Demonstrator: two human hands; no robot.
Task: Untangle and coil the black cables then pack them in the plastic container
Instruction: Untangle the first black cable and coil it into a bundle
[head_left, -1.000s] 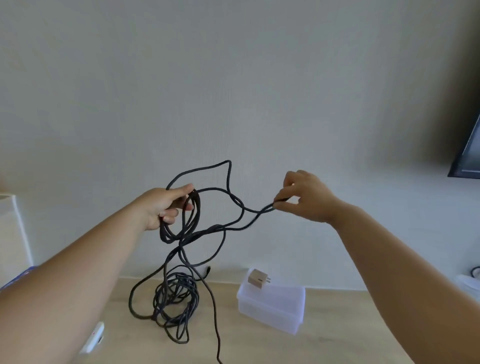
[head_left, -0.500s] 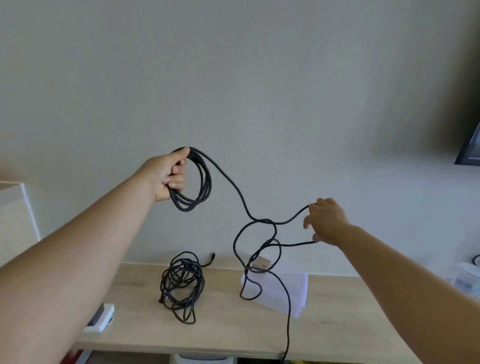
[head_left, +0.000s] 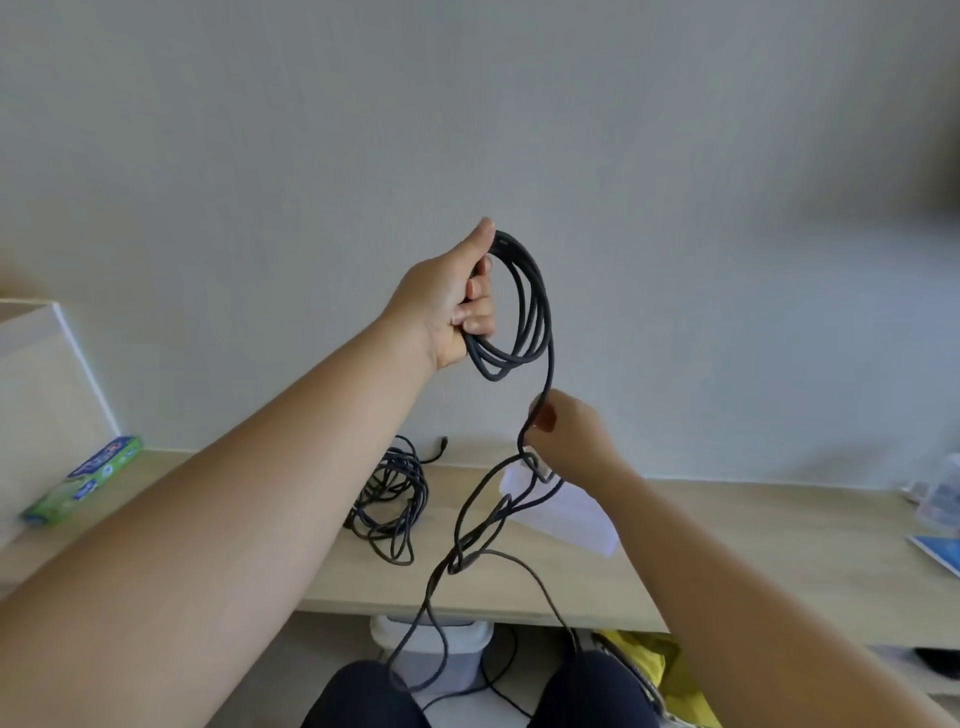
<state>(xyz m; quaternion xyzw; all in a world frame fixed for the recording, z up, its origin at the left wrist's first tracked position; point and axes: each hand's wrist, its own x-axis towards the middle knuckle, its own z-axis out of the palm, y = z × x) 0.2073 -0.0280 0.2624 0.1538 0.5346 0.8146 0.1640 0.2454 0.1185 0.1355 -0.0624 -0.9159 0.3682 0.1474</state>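
My left hand (head_left: 452, 306) is raised in front of the wall and grips several coiled loops of a black cable (head_left: 535, 312). The cable's free length runs down from the coil through my right hand (head_left: 566, 441), which pinches it just below. Under that hand the cable hangs in loose tangled loops (head_left: 478, 540) and drops past the desk edge toward my lap. A second black cable (head_left: 395, 499) lies in a loose heap on the wooden desk (head_left: 727, 561). The clear plastic container (head_left: 566, 514) stands on the desk behind my right wrist, partly hidden.
A green and blue box (head_left: 88, 478) lies at the desk's left end beside a white panel (head_left: 47, 384). A clear object (head_left: 940, 493) and a blue booklet (head_left: 940, 553) sit at the right. Under the desk stand a white bin (head_left: 436, 644) and something yellow (head_left: 654, 665).
My right hand has moved left and up along the cable to just under the coil. The view has tilted downward, so my lap and the space under the desk show.
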